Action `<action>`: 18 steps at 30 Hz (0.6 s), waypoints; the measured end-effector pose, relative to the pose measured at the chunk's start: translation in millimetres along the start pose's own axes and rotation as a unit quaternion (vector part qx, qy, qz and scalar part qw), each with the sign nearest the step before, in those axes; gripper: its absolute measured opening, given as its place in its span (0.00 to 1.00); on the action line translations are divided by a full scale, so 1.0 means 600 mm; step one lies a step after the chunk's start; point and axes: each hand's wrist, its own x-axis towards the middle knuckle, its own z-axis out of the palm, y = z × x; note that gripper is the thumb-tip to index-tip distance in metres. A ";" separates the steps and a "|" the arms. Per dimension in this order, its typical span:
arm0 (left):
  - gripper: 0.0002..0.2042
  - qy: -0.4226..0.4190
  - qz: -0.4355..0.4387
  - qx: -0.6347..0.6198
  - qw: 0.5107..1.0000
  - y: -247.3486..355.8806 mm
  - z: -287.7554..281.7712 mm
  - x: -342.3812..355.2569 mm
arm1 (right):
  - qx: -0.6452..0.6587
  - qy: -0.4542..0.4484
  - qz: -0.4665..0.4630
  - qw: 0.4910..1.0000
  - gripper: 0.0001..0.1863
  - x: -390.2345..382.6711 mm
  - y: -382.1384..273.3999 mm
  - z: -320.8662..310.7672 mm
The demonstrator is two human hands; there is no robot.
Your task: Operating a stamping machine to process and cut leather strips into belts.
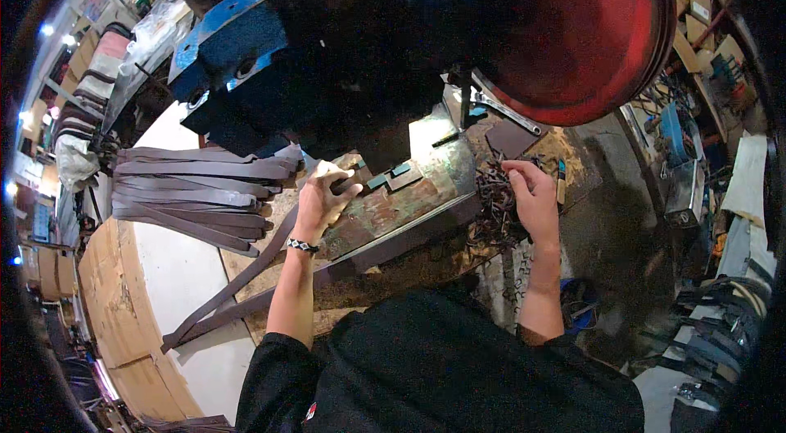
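At the middle of the bench, my left hand (322,200) is closed at the machine's metal bed (381,216), thumb and fingers curled round the end of a dark grey-brown strap (266,269). The strap runs down to the left from under my wrist, folds back, and its other run lies along the front of the bed. To the right, my right hand (534,202) hangs over a pile of thin dark scraps (495,208), its thumb and fingertips drawn together. Anything between them is too small to make out. Small teal and brown blocks (389,178) sit beside my left fingers.
A blue machine (319,40) with a big red wheel (585,32) overhangs the bed. A bundle of straps (192,191) lies at left on a white board (184,257). A wrench (508,110) and a dark flat piece (512,138) lie behind the scraps.
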 end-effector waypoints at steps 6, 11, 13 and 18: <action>0.19 0.000 0.015 0.020 1.000 0.009 0.006 0.007 | -0.003 -0.008 0.020 1.000 0.13 -0.005 0.001 0.003; 0.16 0.034 0.081 0.057 0.995 -0.005 -0.002 0.011 | 0.008 -0.025 0.005 1.000 0.13 0.004 0.006 0.028; 0.10 0.032 0.063 0.028 0.997 -0.004 -0.002 0.004 | 0.000 -0.037 0.002 0.999 0.12 0.000 -0.008 0.034; 0.13 -0.094 0.032 0.221 0.970 -0.071 0.076 0.054 | 0.055 -0.066 -0.045 0.995 0.18 -0.008 0.025 0.044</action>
